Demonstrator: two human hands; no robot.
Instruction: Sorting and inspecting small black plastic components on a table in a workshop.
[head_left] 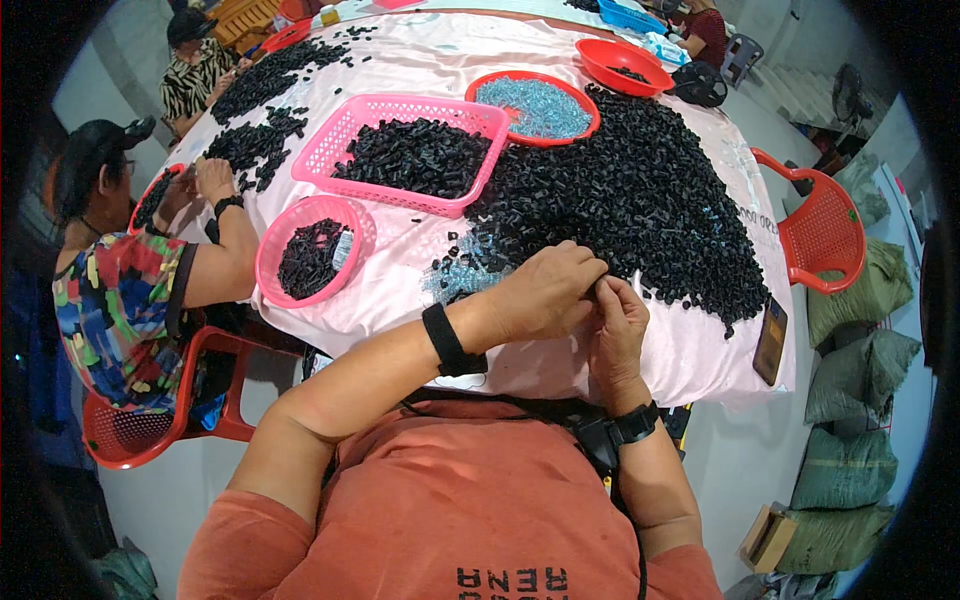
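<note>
My left hand [545, 290] and my right hand [618, 325] meet at the table's near side, fingertips pinched together. Whatever they hold is too small or hidden to make out. Just beyond them spreads a large heap of small black plastic parts [630, 190]. Beside my left wrist lies a small pile of clear plastic pieces [460, 277]. To the left stands a round pink basket [267, 262] with black parts and a pale label-like piece inside. Behind it, a rectangular pink basket [400, 198] also holds black parts.
A red tray [592, 118] of clear pieces and a red bowl [610, 62] stand farther back. A phone [769, 342] lies at the right edge. A co-worker [130, 290] handles parts at left. Right of the table are a red chair [825, 235] and several sacks [845, 470].
</note>
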